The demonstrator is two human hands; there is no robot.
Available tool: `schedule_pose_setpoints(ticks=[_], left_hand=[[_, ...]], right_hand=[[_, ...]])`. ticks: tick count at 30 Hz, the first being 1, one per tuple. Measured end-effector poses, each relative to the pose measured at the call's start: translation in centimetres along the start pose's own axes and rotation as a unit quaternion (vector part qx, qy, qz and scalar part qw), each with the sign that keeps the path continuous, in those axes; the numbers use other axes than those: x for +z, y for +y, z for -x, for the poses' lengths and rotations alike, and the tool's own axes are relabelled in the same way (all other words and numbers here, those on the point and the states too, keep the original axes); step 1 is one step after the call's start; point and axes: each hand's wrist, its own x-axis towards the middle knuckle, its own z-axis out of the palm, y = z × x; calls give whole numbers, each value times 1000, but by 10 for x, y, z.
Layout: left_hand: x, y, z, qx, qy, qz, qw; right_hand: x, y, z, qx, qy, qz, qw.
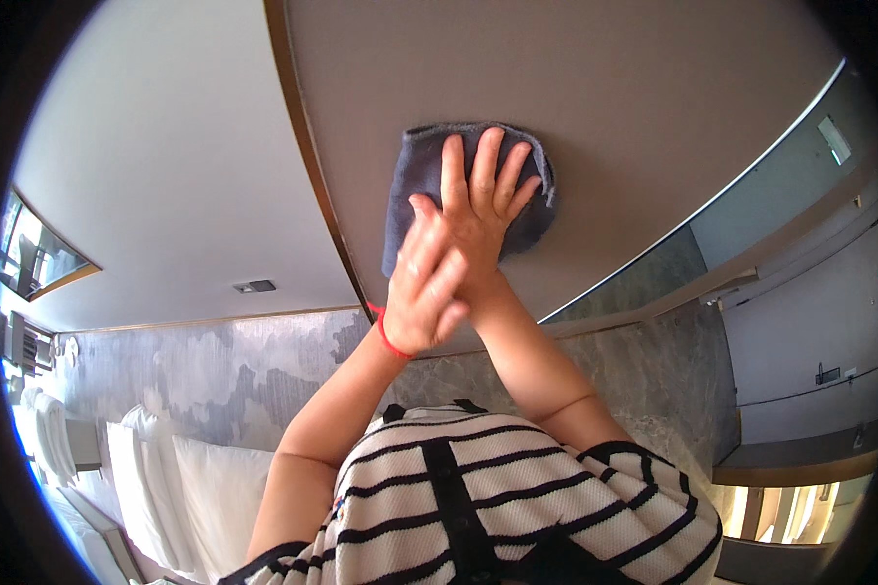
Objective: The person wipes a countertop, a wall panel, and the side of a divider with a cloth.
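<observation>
My right hand (483,183) lies flat with spread fingers on a folded grey-blue cloth (417,164), holding it against a brown wall panel (593,95). The cloth's far edge curls slightly around the fingertips. Across the right wrist and the back of that hand comes my left hand (428,274), blurred, its fingers apart and partly bent. Nothing shows in it. Whether it touches the right hand, I cannot tell. A red cord bracelet (395,344) circles the left wrist.
A brass-coloured trim strip (300,124) separates the brown panel from a white wall (168,168) with a switch plate (254,287). At right are a mirror-like panel (658,270) and a grey door (805,329). White pillows (219,475) lie lower left; patterned carpet (212,373) covers the floor.
</observation>
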Motion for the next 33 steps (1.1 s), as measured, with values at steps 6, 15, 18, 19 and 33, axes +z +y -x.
schedule_pose_setpoints(ticks=[6,15,18,19,33], left_hand=[[11,-22,-1,29,3,-3,1000],[17,-25,-53,-5,12,-272,962],[17,-23,-42,-45,-37,-383,922],[15,-27,-27,-35,-69,-428,901],[5,-21,-94,-92,15,-482,871]], right_hand=[[-30,1,-6,10,-83,-144,986],[-74,15,-27,-6,-139,-300,944],[-91,36,-43,-57,-105,-299,947],[-95,40,-56,-107,-74,-204,970],[-47,71,-82,-166,3,75,983]])
